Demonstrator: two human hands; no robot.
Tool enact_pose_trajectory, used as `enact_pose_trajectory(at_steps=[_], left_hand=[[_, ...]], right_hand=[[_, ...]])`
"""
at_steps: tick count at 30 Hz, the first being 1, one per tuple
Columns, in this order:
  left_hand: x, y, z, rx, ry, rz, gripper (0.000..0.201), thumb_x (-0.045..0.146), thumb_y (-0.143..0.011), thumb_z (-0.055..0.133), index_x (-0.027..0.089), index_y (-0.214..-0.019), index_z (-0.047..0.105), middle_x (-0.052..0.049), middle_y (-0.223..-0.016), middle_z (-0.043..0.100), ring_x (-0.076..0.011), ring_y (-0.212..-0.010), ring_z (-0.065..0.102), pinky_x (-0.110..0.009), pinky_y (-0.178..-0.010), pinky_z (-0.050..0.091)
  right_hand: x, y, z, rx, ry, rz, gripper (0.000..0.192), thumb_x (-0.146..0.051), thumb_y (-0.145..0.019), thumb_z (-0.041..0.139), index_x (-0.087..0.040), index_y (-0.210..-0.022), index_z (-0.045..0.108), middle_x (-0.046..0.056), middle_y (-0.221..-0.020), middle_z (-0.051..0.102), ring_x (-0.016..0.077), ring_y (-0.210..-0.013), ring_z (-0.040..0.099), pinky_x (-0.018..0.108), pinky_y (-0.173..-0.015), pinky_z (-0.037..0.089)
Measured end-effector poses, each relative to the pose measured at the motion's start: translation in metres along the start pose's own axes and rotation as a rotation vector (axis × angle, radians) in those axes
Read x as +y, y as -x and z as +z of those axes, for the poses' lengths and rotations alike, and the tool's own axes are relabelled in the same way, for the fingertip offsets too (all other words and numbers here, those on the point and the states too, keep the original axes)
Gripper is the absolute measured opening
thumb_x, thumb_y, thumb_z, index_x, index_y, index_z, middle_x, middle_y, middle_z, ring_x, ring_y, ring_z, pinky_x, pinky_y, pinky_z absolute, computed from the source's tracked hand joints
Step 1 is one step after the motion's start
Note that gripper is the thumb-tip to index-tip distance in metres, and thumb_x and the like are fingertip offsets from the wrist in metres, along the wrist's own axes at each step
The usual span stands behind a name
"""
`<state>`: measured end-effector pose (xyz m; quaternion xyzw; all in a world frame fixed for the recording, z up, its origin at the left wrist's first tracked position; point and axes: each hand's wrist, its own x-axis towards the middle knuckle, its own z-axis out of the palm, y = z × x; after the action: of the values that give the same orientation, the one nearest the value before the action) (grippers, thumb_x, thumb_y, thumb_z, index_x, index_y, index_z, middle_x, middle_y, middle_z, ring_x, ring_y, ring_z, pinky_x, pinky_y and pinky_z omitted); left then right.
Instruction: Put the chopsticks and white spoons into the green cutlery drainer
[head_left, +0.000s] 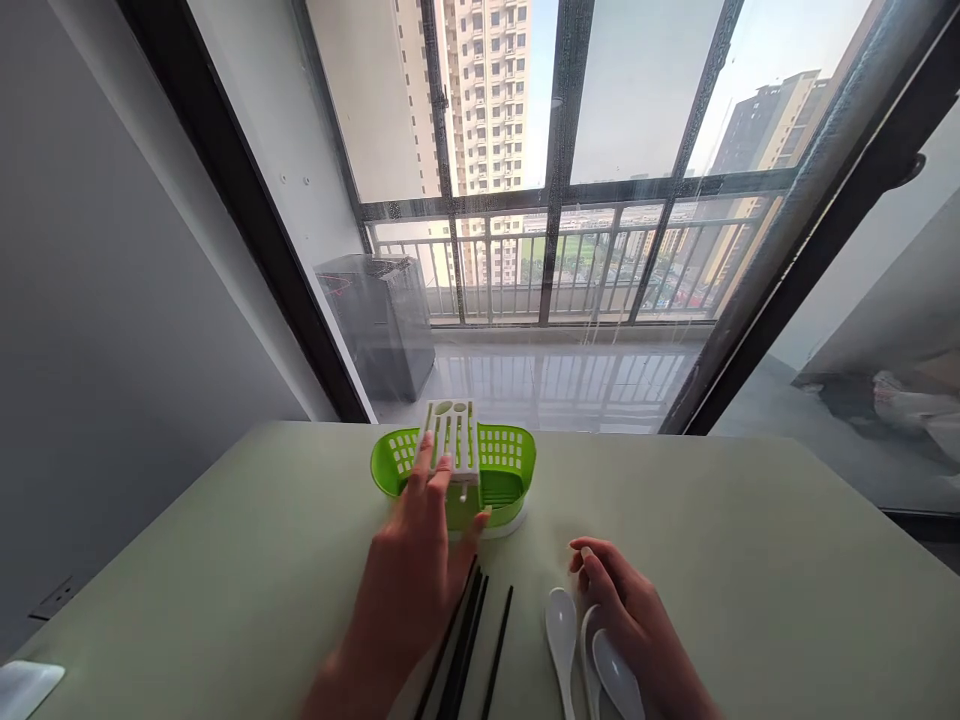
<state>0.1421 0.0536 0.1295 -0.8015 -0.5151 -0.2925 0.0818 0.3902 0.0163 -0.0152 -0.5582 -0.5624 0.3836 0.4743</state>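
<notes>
My left hand reaches forward with its fingers spread apart. Two fingertips rest on a white slotted rack, which stands tilted in a green plastic basket; the thumb is by the basket's front rim. Under and beside that hand lie several black chopsticks, partly covered by the wrist. My right hand hovers at the spoons with its fingers curled and thumb pressed in, nothing seen in it. A white spoon lies to its left, and two more white spoons are partly hidden beneath it.
Everything stands on a pale green table. A white object shows at the left front corner. Beyond the far edge is a glass door, with a dark wrapped box on the balcony. A wall socket is at left.
</notes>
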Motion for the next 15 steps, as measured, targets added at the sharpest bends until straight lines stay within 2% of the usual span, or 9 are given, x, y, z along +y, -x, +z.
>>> enact_pose_trajectory(at_steps=[8,11,15], left_hand=[[0.044,-0.013,0.017,-0.108,0.104,0.142,0.052,0.037,-0.105,0.050,0.017,-0.151,0.036,-0.023,-0.167,0.032,-0.0328,-0.145,0.049,-0.047,-0.106,0.058],[0.051,-0.014,0.018,-0.128,0.135,0.164,0.056,0.037,-0.104,0.052,0.017,-0.153,0.034,-0.022,-0.168,0.031,-0.0334,-0.148,0.046,-0.047,-0.107,0.057],[0.051,-0.013,0.017,-0.150,0.171,0.179,0.056,0.031,-0.102,0.056,0.018,-0.153,0.036,-0.020,-0.168,0.031,-0.0325,-0.148,0.047,-0.047,-0.108,0.057]], right_hand=[[-0.006,-0.001,0.000,0.025,0.021,-0.019,0.044,-0.058,-0.103,0.043,-0.022,-0.109,0.068,0.005,-0.093,0.074,0.0202,-0.083,0.069,0.028,-0.078,0.053],[-0.010,-0.001,0.000,0.041,0.026,-0.034,0.044,-0.059,-0.102,0.044,-0.022,-0.104,0.068,0.006,-0.094,0.075,0.0214,-0.085,0.069,0.029,-0.079,0.053],[-0.009,-0.001,-0.001,0.110,0.033,0.018,0.048,-0.063,-0.100,0.045,-0.021,-0.100,0.068,0.005,-0.087,0.074,0.0221,-0.080,0.068,0.029,-0.073,0.054]])
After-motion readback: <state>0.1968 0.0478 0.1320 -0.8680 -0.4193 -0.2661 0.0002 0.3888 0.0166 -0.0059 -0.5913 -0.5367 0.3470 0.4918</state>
